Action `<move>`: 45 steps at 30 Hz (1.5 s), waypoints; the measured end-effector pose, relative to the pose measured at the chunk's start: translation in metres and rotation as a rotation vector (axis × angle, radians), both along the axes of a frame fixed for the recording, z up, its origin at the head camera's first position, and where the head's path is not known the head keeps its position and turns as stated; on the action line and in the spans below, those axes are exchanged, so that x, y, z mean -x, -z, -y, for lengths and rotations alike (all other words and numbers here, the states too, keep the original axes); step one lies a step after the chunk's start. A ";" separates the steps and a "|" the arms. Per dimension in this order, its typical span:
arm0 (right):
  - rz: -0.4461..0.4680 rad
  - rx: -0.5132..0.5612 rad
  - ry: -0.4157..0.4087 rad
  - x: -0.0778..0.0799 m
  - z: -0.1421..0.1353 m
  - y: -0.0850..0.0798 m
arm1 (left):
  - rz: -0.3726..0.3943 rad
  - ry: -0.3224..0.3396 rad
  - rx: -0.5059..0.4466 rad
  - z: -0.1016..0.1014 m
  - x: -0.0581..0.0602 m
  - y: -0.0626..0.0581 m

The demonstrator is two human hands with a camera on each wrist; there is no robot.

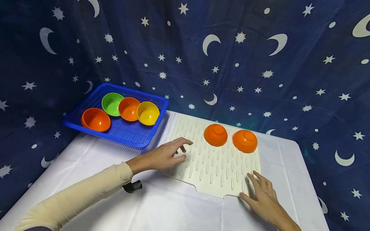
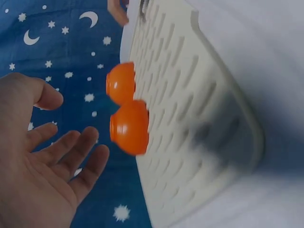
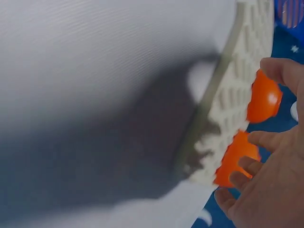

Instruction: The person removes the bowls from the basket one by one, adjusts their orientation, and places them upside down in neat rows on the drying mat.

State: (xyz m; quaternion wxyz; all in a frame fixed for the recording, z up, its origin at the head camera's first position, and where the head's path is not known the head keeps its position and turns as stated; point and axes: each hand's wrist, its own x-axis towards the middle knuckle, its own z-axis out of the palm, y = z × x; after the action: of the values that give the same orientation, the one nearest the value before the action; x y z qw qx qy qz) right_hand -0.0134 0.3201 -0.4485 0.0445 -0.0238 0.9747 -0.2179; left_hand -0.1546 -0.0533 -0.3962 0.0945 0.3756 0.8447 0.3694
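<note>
My L hand [image 1: 165, 156] & R hand [image 1: 263, 199] empty, fingers loose; upturned orange round plastic bowl [image 1: 215, 135] nr L, fwd-right.

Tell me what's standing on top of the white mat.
Two orange bowls, upside down, side by side near the far edge of the white mat. Whatever lies beneath them can't be seen; the bowls cover it.

Two orange bowls [image 1: 215, 136], upturned, on mat [image 1: 209, 170]
</note>
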 end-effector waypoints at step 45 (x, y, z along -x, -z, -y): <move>0.369 -0.016 0.191 -0.002 -0.038 0.025 | 0.022 -0.197 0.603 0.109 0.165 -0.042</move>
State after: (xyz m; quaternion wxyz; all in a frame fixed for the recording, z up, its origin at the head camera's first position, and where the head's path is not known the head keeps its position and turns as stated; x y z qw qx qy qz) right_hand -0.0109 0.3583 -0.4739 0.2015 0.1095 0.9495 -0.2140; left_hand -0.3195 -0.1627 -0.3543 0.1746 0.2430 0.9474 0.1138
